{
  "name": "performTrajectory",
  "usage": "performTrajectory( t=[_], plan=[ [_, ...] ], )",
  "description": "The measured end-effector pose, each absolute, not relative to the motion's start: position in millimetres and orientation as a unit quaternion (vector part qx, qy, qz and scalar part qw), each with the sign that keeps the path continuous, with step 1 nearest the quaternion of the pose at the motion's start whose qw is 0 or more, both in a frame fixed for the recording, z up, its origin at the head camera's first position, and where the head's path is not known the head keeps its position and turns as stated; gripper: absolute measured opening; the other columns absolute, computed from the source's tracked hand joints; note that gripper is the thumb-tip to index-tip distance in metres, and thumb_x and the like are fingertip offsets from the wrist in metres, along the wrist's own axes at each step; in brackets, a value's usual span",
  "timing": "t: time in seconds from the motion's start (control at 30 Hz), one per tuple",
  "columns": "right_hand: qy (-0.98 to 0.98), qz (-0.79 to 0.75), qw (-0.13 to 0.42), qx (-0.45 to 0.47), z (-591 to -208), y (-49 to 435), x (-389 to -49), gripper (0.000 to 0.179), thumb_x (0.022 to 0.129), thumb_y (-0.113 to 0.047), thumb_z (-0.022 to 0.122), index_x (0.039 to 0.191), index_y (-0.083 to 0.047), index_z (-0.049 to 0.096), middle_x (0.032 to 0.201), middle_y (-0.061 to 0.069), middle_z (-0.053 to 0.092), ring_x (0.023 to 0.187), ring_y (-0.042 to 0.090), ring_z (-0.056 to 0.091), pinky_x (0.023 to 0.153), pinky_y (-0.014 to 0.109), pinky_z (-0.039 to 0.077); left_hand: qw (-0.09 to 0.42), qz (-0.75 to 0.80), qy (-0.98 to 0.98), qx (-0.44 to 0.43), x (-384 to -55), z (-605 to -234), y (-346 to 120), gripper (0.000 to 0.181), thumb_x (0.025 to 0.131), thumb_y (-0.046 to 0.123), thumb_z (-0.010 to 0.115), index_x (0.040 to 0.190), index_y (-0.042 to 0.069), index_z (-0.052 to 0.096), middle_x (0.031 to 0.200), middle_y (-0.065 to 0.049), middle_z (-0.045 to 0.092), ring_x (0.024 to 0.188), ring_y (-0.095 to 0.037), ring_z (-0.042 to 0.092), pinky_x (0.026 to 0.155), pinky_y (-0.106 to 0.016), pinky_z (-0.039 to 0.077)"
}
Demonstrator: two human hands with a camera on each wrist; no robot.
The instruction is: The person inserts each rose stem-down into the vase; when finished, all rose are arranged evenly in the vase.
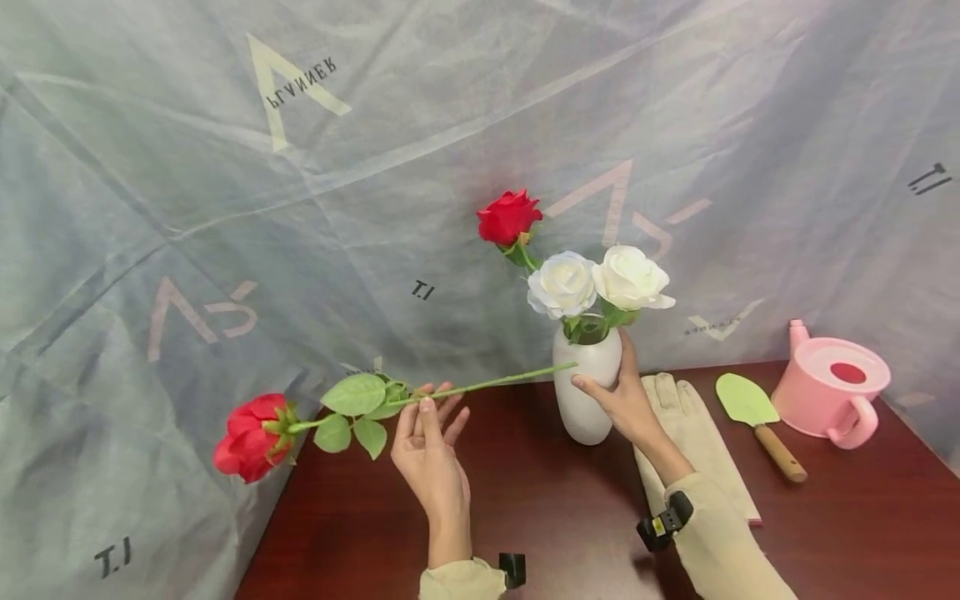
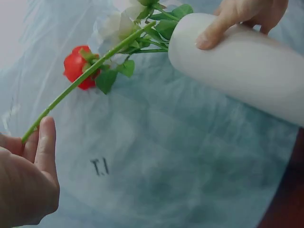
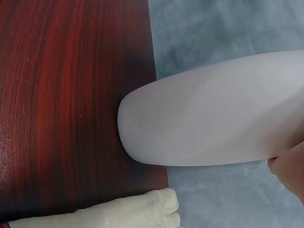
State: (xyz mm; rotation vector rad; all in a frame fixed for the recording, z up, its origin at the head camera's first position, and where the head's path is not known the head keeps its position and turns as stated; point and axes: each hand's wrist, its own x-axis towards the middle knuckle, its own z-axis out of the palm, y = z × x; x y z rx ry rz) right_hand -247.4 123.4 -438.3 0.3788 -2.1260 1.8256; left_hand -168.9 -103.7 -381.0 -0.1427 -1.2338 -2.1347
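My left hand pinches the green stem of an artificial red rose, held nearly level with its bloom to the left. The stem's bare end reaches in front of the white vase in the head view. My right hand grips the vase's upper right side, thumb in front. From the vase's mouth rise another red rose and two white roses, one on the left and one on the right. In the left wrist view, the stem slants toward the vase.
Right of the vase, pale gloves lie on the dark red-brown table. Beyond them are a trowel with a green blade and wooden handle, and a pink watering can. A grey printed cloth hangs behind.
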Motion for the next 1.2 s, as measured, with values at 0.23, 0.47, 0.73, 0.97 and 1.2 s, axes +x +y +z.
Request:
performTrajectory(
  t=[0.23,0.47,0.73,0.97,1.2],
  plan=[
    [-0.745,0.638,0.147,0.124,-428.7,118.0,-243.8,0.098,0.084,-0.011,0.070,0.149,-0.013,-0.003,0.151,0.016,0.006,0.135,0.036,0.017,0.102,0.056,0.024,0.375,-0.766,-0.518,-0.055,-182.5,-361.7,-96.2,0.022,0.095,0.013,0.055,0.101,-0.007,0.059,0.095,-0.028,0.064,0.081,-0.038,0.065,0.066,-0.042,0.055],
    [-0.746,0.636,0.155,0.123,-430.2,119.1,-244.5,0.098,0.083,-0.011,0.071,0.150,-0.013,-0.001,0.151,0.017,0.007,0.133,0.037,0.020,0.101,0.058,0.024,0.406,-0.728,-0.549,-0.058,-194.0,-354.8,-83.6,0.022,0.095,0.015,0.056,0.100,-0.005,0.061,0.093,-0.022,0.067,0.074,-0.030,0.066,0.062,-0.040,0.055],
    [-0.743,0.640,0.151,0.122,-429.8,118.7,-242.7,0.098,0.083,-0.011,0.071,0.150,-0.014,0.000,0.151,0.015,0.008,0.133,0.035,0.022,0.100,0.057,0.027,0.435,-0.679,-0.588,-0.065,-193.4,-335.3,-71.7,0.013,0.094,0.002,0.053,0.096,-0.008,0.061,0.089,-0.023,0.067,0.068,-0.036,0.065,0.058,-0.040,0.055],
    [-0.749,0.634,0.153,0.118,-430.2,120.2,-242.9,0.099,0.083,-0.013,0.072,0.150,-0.013,-0.001,0.152,0.014,0.007,0.135,0.034,0.019,0.102,0.057,0.024,0.434,-0.657,-0.613,-0.067,-202.0,-334.8,-62.5,0.013,0.093,0.002,0.055,0.095,-0.008,0.062,0.088,-0.018,0.069,0.068,-0.030,0.066,0.060,-0.035,0.055],
    [-0.748,0.635,0.152,0.119,-430.4,121.9,-241.1,0.099,0.083,-0.012,0.071,0.150,-0.015,-0.003,0.152,0.016,0.004,0.135,0.036,0.017,0.101,0.059,0.025,0.439,-0.644,-0.622,-0.079,-209.1,-344.8,-55.6,0.020,0.094,0.014,0.056,0.098,-0.004,0.064,0.090,-0.010,0.070,0.070,-0.027,0.066,0.060,-0.031,0.055]
  ],
)
